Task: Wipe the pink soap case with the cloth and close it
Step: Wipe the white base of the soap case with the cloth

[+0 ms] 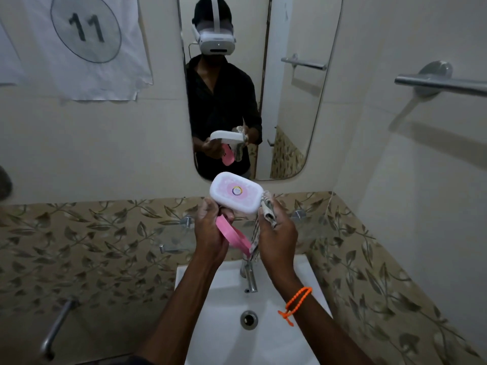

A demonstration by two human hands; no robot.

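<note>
Bathroom walls in pale tile with a leaf-pattern band surround a white basin at near centre, with a chrome tap at its far edge and a tall mirror on the far wall.

Both hands are raised above the tap, close together, with the open soap case between them. The left hand is curled closed around the hinge area: fingers wrap the near-left corner of the white lid, and the pink base hangs down and to the right from the same grip. The right hand is closed on a bunched patterned cloth, which presses against the right end of the lid.

The lid's long axis runs left to right, tilted slightly down to the right, directly beyond both hands. The two halves gape wide, the base well below the lid. Closing therefore calls for swinging the base up to the lid; the left hand is better placed for this.

Hidden: the hinge, the catch, and the base's interior. Whether soap is inside cannot be determined. The mirror reflection repeats the pose but adds no detail.
</note>
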